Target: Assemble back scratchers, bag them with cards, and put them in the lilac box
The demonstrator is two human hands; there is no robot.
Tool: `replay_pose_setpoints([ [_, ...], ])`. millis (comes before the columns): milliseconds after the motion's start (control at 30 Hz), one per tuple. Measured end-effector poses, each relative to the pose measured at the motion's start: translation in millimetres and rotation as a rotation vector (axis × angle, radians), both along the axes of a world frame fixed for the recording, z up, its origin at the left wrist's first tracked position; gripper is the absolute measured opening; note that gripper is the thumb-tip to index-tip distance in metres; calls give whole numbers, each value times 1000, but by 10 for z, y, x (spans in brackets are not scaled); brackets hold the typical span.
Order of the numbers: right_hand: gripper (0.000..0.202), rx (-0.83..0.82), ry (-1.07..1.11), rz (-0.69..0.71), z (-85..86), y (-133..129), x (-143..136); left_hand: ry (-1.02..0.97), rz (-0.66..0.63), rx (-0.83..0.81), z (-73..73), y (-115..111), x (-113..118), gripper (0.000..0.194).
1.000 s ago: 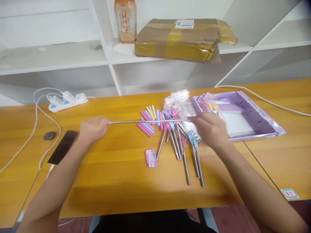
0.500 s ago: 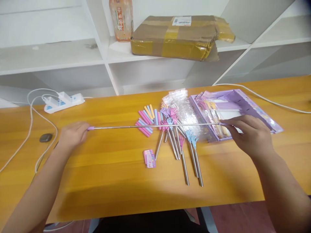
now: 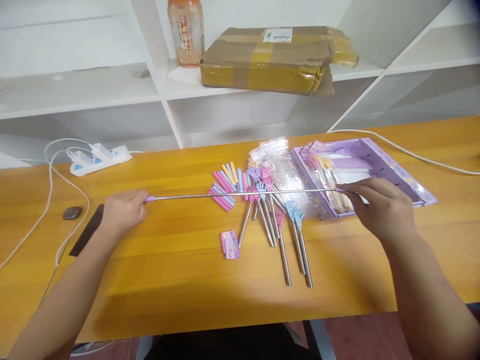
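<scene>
the left hand point(image 3: 125, 212) is closed like a fist on one purple end of the thin metal rod point(image 3: 180, 196); the right hand point(image 3: 378, 207) pinches its other end between thumb and fingers. the rod passes above the scratchers point(image 3: 266, 220) and the coloured tubes point(image 3: 222, 180). too strong pulling might separate its sections, and a slipping pinch could drop it on the scratchers

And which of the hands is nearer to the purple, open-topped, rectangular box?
Right. The right hand overlaps the near edge of the box in view; the left hand is well off to its left.
</scene>
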State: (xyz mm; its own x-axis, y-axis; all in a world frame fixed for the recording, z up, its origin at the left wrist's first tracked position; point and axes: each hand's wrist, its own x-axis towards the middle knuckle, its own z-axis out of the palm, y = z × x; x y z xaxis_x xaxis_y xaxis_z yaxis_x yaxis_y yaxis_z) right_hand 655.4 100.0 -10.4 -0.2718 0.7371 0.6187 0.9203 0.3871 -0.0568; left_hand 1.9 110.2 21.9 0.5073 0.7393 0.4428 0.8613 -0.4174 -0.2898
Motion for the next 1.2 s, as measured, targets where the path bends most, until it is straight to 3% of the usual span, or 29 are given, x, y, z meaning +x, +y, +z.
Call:
replay_pose_setpoints([
  [133,15,19,-59,112,13,140,-508,-58,18,-25,-70,50,504,30],
  [333,28,143,-19,300,55,251,-1732,-196,32,-138,-196,173,1531,26],
  [433,26,79,-32,359,29,196,-2152,-178,19,-204,-200,191,1772,22],
  [533,25,53,-31,337,5,156,-2276,-128,6,-213,-187,185,1760,22],
  [733,20,48,-99,392,40,169,-2208,-105,-67,-190,-189,171,1564,24],
  [900,18,55,-89,424,45,187,-2241,-90,-75,-222,-177,157,1534,24],
  [1200,17,67,-120,421,57,184,-2218,-22,-7,-300,-145,117,1515,21],
])
